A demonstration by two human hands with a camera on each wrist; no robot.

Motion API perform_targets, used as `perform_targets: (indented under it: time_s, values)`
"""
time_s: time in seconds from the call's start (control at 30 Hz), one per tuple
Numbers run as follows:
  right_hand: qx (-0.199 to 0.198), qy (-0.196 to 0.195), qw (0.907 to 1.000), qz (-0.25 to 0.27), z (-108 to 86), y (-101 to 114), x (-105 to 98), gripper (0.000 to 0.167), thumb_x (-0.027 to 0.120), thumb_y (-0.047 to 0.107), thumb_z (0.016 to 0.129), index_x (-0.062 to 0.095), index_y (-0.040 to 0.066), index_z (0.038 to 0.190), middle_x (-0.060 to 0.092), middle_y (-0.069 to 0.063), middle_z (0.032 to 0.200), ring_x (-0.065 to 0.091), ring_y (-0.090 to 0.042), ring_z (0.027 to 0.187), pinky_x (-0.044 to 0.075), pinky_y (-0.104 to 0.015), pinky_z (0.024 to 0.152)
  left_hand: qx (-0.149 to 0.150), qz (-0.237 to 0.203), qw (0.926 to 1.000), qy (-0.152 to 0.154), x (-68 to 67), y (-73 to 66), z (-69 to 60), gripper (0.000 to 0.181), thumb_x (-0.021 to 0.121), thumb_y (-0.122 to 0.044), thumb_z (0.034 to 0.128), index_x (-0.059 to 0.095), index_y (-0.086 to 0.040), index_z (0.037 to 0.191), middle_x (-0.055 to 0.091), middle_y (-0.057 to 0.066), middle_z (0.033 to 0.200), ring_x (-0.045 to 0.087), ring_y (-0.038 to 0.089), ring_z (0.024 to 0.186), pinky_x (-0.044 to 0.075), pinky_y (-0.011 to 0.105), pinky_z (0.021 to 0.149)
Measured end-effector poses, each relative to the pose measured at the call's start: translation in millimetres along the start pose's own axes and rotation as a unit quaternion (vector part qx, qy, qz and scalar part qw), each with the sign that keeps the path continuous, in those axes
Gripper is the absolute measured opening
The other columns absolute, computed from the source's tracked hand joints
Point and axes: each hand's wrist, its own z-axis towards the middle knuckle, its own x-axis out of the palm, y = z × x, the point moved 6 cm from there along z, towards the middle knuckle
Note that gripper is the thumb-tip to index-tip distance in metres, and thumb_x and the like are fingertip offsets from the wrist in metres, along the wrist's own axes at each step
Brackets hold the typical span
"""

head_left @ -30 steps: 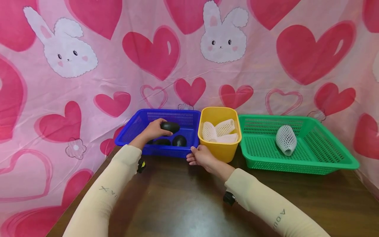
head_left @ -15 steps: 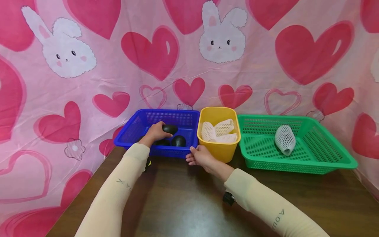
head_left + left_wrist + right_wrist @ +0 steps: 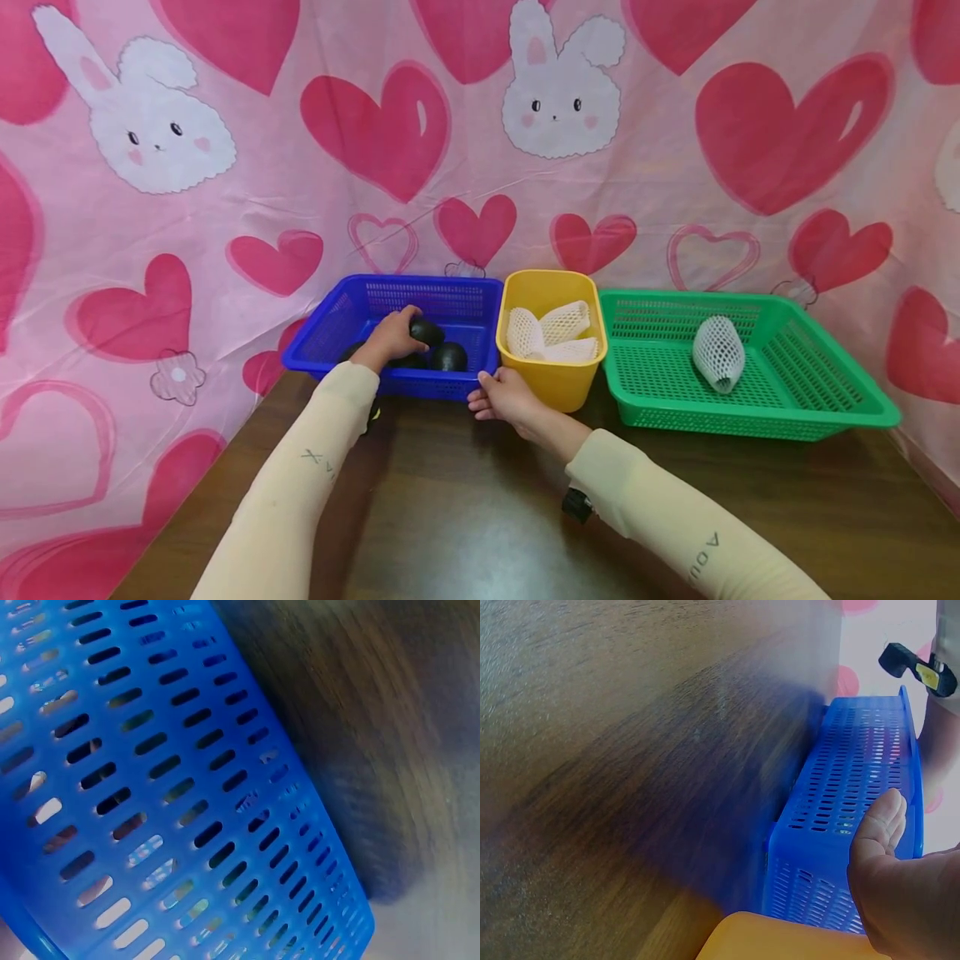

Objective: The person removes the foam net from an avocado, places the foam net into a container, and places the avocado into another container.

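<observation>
My left hand (image 3: 393,337) reaches over the near rim of the blue basket (image 3: 465,293) and holds a dark avocado (image 3: 426,332) low inside it. Another avocado (image 3: 448,357) lies just to its right; others are partly hidden under and beside the hand. My right hand (image 3: 510,396) touches the basket's near right corner, thumb up by the rim and fingers loosely extended outside the wall. In the right wrist view that hand (image 3: 892,877) is against the basket wall (image 3: 840,772). Only the slotted blue wall (image 3: 180,780) and tabletop show in the left wrist view.
A yellow bin (image 3: 551,379) with several white foam net sleeves (image 3: 555,333) stands against the basket's right side. Further right, a green basket (image 3: 750,417) contains an avocado in a foam net (image 3: 718,354). All stand on a brown wooden table (image 3: 450,500) before a heart-print cloth.
My left hand has come down deeper into the blue basket with the avocado, which sits lower and closer to the others. My right hand stays at the corner; the head view shifts slightly.
</observation>
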Motion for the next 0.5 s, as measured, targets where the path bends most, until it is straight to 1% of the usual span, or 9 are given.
perform_targets:
  time_s: [0.1, 0.23, 0.3, 0.5]
  values:
    - [-0.002, -0.003, 1.0, 0.0, 0.0, 0.2, -0.2, 0.024, 0.042, 0.013, 0.105, 0.045, -0.01, 0.11, 0.065, -0.017, 0.084, 0.063, -0.017, 0.066, 0.057, -0.031, 0.062, 0.01, 0.013, 0.9998, 0.009, 1.0, 0.1, 1.5, 0.064, 0.078, -0.02, 0.0812, 0.046, -0.003, 0.134, 0.053, 0.028, 0.129, 0.048, 0.042, 0.12, 0.036, 0.051, 0.102]
    - [0.004, -0.002, 1.0, -0.002, -1.3, 1.1, 0.0, 0.025, 0.043, 0.014, 0.105, 0.046, -0.01, 0.111, 0.065, -0.017, 0.085, 0.064, -0.019, 0.068, 0.057, -0.03, 0.063, 0.007, 0.03, 0.9991, 0.028, 4.4, 0.0, -0.7, 0.061, 0.077, -0.021, 0.0822, 0.047, -0.002, 0.133, 0.054, 0.028, 0.127, 0.05, 0.043, 0.118, 0.038, 0.052, 0.101]
    - [0.008, -0.001, 1.0, -0.003, -2.3, 1.6, 0.2, 0.026, 0.043, 0.014, 0.105, 0.046, -0.011, 0.112, 0.064, -0.016, 0.085, 0.064, -0.019, 0.068, 0.057, -0.03, 0.064, 0.001, 0.034, 0.9988, 0.036, 6.8, 0.8, -2.1, 0.062, 0.076, -0.022, 0.0832, 0.047, -0.001, 0.133, 0.054, 0.029, 0.128, 0.049, 0.043, 0.119, 0.037, 0.052, 0.101]
    - [0.005, 0.001, 1.0, -0.002, -3.2, 1.6, 1.5, 0.027, 0.042, 0.013, 0.105, 0.045, -0.012, 0.113, 0.064, -0.017, 0.085, 0.065, -0.02, 0.069, 0.057, -0.031, 0.064, -0.004, 0.043, 0.9976, 0.054, 10.3, 2.1, -2.5, 0.062, 0.073, -0.022, 0.0855, 0.046, 0.002, 0.135, 0.05, 0.031, 0.131, 0.046, 0.044, 0.123, 0.035, 0.052, 0.104]
